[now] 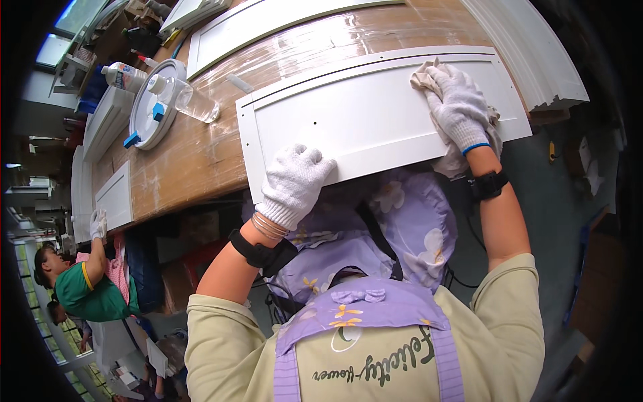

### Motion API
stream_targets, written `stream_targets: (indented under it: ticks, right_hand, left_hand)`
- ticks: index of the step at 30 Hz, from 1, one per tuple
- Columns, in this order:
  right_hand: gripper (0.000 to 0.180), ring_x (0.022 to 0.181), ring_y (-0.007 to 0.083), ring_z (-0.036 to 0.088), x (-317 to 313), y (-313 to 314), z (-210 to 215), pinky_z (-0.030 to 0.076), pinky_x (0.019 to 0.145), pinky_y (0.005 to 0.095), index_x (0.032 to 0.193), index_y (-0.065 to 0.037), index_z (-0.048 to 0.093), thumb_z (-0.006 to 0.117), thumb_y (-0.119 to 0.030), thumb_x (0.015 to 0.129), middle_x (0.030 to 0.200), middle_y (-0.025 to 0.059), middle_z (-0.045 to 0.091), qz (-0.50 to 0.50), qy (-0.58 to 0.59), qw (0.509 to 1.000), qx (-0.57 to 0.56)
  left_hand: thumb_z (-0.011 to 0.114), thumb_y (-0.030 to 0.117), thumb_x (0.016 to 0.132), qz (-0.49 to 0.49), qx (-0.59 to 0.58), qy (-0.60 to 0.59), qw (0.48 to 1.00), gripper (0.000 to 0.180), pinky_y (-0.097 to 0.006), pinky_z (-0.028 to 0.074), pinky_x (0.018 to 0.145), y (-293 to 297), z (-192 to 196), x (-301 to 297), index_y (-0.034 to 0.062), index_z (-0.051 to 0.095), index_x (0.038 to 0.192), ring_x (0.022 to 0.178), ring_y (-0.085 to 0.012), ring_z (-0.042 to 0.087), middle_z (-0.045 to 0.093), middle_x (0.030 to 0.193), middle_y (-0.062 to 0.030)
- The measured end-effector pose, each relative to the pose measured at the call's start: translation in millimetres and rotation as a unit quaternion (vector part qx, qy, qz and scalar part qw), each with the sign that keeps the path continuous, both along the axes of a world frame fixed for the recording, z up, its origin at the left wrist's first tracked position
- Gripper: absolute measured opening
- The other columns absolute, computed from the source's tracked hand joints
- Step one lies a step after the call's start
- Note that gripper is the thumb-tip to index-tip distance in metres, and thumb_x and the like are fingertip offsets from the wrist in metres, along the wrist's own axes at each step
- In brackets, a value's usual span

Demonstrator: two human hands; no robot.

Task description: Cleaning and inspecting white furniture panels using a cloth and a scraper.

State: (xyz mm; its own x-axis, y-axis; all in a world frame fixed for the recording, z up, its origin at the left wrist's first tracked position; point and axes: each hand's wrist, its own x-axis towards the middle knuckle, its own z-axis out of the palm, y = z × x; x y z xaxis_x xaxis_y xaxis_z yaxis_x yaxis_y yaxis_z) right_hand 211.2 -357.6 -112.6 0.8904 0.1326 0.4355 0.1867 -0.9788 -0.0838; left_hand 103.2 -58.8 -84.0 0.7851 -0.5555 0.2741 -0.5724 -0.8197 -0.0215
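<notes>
A white framed panel point(375, 110) with small dark holes lies across the near edge of the table. My left hand point(295, 182), in a white knit glove, rests on the panel's near left edge with its fingers curled over it. At the panel's right end my right hand point(459, 107), gloved too, is closed on a crumpled beige cloth point(423, 80) and presses it to the white surface. Part of the cloth hangs past the near edge below my wrist. What lies under my right palm is hidden.
Left of the panel, a clear bottle point(195, 104) lies beside a round white lid point(142, 120) with blue blocks. A white bottle point(124, 77) is behind it. Another panel point(248, 33) lies farther back on the table point(194, 151). White mouldings point(529, 53) stand right. A co-worker point(94, 281) works at left.
</notes>
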Motion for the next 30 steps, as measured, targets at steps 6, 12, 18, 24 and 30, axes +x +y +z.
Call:
stream_targets:
  ticks: [6,12,18,24,30]
  right_hand:
    - [0.037,0.109,0.0281,0.052,0.8,-1.4,-3.4,0.041,0.095,0.0404,0.116,-0.018,0.060,0.062,-0.033,0.083,0.117,0.0072,0.056,-0.009,-0.001,1.000,0.000]
    - [0.038,0.111,0.0289,0.051,-1.1,-2.1,-3.2,0.041,0.096,0.0404,0.117,-0.018,0.060,0.062,-0.035,0.083,0.120,0.0088,0.055,0.001,-0.008,1.000,0.003]
    - [0.037,0.106,0.0280,0.052,0.4,-2.7,-2.1,0.041,0.093,0.0411,0.113,-0.016,0.060,0.062,-0.035,0.082,0.112,0.0074,0.057,0.007,-0.020,1.000,0.016]
    - [0.035,0.106,0.0270,0.051,-0.5,-5.5,-4.8,0.041,0.093,0.0403,0.111,-0.016,0.061,0.063,-0.032,0.080,0.111,0.0067,0.056,0.018,-0.032,0.999,0.026]
    - [0.039,0.111,0.0294,0.050,-2.7,0.4,11.2,0.040,0.097,0.0398,0.117,-0.017,0.060,0.065,-0.029,0.079,0.119,0.0099,0.055,0.009,0.047,0.998,0.039]
  left_hand:
    - [0.062,0.008,0.068,0.008,0.031,0.039,0.999,0.019,-0.036,0.050,0.068,3.9,-0.9,-3.6,0.0162,0.065,0.085,0.079,-0.0251,0.060,0.059,0.078,-0.0014]
    - [0.062,0.008,0.068,-0.006,0.008,0.015,1.000,0.019,-0.037,0.050,0.067,3.0,-1.5,-0.8,0.0160,0.065,0.086,0.076,-0.0249,0.060,0.059,0.075,-0.0018]
    - [0.063,0.008,0.066,-0.010,-0.014,0.015,1.000,0.020,-0.037,0.050,0.065,-18.7,-4.7,5.8,0.0155,0.064,0.085,0.073,-0.0242,0.059,0.057,0.072,-0.0021]
    - [0.060,0.010,0.066,-0.073,-0.011,0.013,0.997,0.023,-0.037,0.050,0.065,-64.8,-12.3,5.9,0.0171,0.064,0.087,0.072,-0.0235,0.059,0.056,0.074,-0.0016]
    - [0.059,0.010,0.067,-0.061,-0.007,0.031,0.998,0.020,-0.035,0.049,0.068,-65.6,-9.3,9.4,0.0164,0.063,0.086,0.076,-0.0231,0.059,0.057,0.075,-0.0016]
